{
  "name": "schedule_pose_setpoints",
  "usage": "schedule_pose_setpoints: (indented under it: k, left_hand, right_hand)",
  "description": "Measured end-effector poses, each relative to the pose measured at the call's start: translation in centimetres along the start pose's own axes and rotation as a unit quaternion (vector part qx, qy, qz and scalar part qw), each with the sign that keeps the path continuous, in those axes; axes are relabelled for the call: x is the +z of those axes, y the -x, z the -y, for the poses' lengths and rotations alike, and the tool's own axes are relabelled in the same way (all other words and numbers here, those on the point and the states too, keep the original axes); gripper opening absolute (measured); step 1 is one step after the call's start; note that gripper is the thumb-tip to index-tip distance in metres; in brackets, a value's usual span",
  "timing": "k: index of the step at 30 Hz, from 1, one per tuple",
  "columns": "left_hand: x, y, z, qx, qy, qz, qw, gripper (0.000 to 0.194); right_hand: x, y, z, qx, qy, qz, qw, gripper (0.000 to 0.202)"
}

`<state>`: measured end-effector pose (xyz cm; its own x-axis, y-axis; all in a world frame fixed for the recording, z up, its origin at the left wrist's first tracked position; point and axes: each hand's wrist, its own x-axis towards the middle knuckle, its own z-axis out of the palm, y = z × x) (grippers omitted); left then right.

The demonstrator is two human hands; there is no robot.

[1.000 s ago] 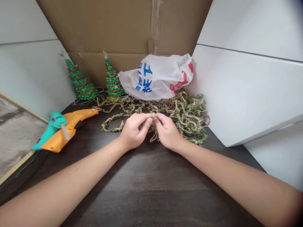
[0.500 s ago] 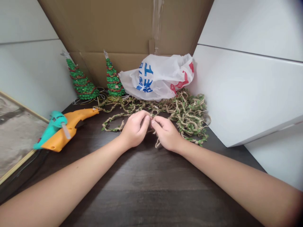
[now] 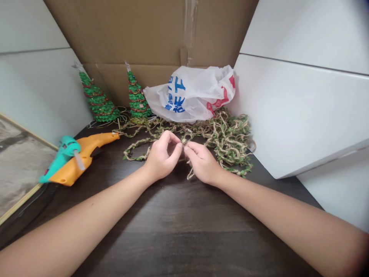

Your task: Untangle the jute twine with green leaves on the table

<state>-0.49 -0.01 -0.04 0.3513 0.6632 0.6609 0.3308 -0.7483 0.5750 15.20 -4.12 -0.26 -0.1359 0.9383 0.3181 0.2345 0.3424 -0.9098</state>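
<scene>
Closely together, the fingers (image 3: 176,152) of the left hand (image 3: 159,158) and of the right hand (image 3: 204,163) were pinching the leafy twine (image 3: 230,148) between them, with thumbs and bent forefingers almost meeting. The exact piece in their grip was small and partly hidden. Just beyond the fingertips stood up a small loop (image 3: 188,135) of it, and below, beside the right hand, a short tail (image 3: 190,175) hung down.

The rest of this twine, brown with little green leaves, was lying on the dark bench (image 3: 190,231), right behind the hands. On the right side it made a thick tangled heap, and on the left side a thinner line with an open curve near the left hand. Behind the heap, a white plastic bag (image 3: 196,92) with blue and red print was resting, crumpled.

To the left of the bag were standing two small green trees, the near one (image 3: 139,98) beside the bag and the other (image 3: 99,102) farther left, leaning a little; thin pale wires (image 3: 123,112) lay around their bases. An orange and teal glue gun (image 3: 79,156) lay at the left, well apart from the hands. At the back rose a brown cardboard sheet (image 3: 138,30).
</scene>
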Motion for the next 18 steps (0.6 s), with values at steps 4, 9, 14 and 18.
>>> schedule_pose_setpoints:
  k: [4,9,14,18]
  left_hand:
    - [0.01,-0.08,-0.12,0.011,-0.023,0.006,1.000,0.005]
    - [-0.05,-0.21,-0.31,0.002,-0.056,0.002,0.998,0.005]
    - [-0.07,-0.19,-0.34,0.009,-0.056,-0.007,0.998,0.003]
    - [-0.09,-0.13,-0.40,0.023,-0.040,-0.003,0.999,0.002]
  right_hand:
    - [-0.25,0.13,0.07,0.009,-0.045,-0.037,0.998,0.032]
    - [-0.49,-0.18,-0.46,0.022,-0.160,-0.127,0.979,0.036]
    - [-0.14,-0.46,-0.63,0.057,-0.147,-0.146,0.977,0.027]
    - [0.06,-0.31,-0.38,0.047,-0.127,-0.119,0.984,0.032]
